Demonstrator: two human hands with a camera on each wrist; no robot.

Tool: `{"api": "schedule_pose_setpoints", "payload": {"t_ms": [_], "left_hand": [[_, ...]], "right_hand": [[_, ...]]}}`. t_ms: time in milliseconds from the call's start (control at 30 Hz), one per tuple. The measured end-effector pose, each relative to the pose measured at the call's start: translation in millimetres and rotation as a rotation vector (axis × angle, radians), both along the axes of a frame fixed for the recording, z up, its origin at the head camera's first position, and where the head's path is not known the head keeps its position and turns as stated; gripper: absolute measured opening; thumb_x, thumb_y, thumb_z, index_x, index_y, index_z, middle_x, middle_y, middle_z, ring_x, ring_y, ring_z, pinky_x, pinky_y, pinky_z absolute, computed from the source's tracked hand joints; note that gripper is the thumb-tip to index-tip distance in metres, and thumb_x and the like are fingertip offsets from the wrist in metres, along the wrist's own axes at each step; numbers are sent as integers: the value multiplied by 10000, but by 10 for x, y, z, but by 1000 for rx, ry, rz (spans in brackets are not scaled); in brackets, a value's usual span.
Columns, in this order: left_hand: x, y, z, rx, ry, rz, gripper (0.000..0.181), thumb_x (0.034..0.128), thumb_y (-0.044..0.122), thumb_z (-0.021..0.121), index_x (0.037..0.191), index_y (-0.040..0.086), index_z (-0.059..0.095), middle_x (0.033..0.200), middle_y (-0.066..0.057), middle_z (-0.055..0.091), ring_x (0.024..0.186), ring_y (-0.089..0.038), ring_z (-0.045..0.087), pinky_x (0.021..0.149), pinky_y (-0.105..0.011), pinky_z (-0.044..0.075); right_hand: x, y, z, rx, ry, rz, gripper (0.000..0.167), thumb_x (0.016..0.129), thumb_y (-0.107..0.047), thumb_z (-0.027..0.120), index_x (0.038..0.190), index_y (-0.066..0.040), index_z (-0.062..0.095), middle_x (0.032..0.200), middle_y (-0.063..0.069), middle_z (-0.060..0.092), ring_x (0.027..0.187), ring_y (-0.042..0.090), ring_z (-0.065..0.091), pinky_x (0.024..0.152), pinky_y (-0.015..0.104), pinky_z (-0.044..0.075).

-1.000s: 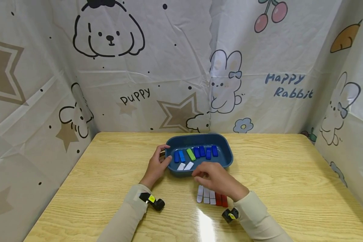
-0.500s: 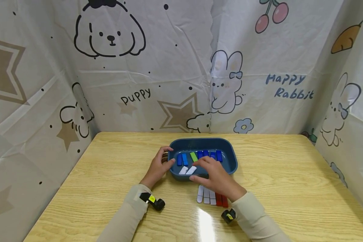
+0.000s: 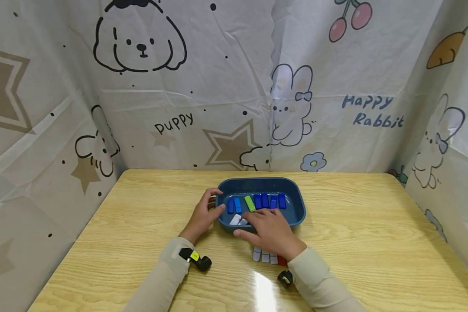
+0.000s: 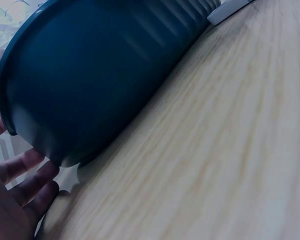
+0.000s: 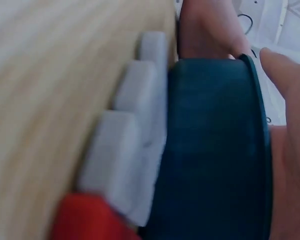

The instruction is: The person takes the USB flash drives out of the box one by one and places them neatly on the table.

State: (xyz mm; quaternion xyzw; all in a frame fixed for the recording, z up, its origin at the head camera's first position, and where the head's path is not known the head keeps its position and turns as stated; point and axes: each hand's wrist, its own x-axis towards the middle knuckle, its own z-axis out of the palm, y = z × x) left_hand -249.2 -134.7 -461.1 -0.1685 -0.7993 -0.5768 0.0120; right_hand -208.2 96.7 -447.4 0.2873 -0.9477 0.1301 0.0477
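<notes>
Gripping the tray [image 3: 296, 210], the left hand [image 3: 203, 216] is steadying it; the right hand [image 3: 272, 229], hold hidden, is likely reaching 1 white block [image 3: 243, 222], next needing a pinch.

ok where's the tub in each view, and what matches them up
Head: tub, just right of centre, below mid-height
Left wrist: tub, filling the upper left
Right wrist: tub, right of centre, running off the bottom
Shared landmark: left hand, at one end of it
</notes>
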Motion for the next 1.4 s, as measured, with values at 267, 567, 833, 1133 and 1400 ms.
{"api": "schedule_pose_setpoints", "payload": {"t_ms": [267,567,833,1133,1400], "left_hand": [[0,-11,-14,0,5,-1,417,933,120,600,1307,29,438,1436,-202,402,1266,-382,454,1071,-501,349],[3,-4,-3,7,10,-7,422,932,104,595,1313,20,435,1428,-200,406,1253,-389,456,1061,-526,350],[-9,-4,-18,-1,-2,0,414,934,79,589,1316,35,436,1430,-172,411,1257,-358,466,1065,-494,360],[-24,1,-46,9,-2,10,407,933,92,593,1310,57,443,1437,-158,410,1266,-352,460,1074,-492,348],[12,3,17,-2,-2,5,409,939,80,584,1317,23,437,1440,-184,402,1269,-358,455,1076,-491,345]], "right_hand": [[-13,-10,74,10,-147,9,727,908,-734,259,1347,-251,579,1300,-9,608,1256,290,502,983,596,355],[-28,-6,76,22,-135,25,753,891,-750,290,1273,-203,638,1277,-13,621,1228,218,534,1031,589,318],[-24,4,76,11,-123,38,738,891,-741,323,1167,-163,687,1196,6,653,1116,210,601,1023,592,340],[-28,12,66,21,-103,33,751,879,-757,321,1185,-177,687,1180,4,670,1139,255,590,948,589,411],[-36,30,44,24,-50,63,583,908,-649,456,1133,-170,702,1049,-7,707,980,222,645,860,496,491]]}}
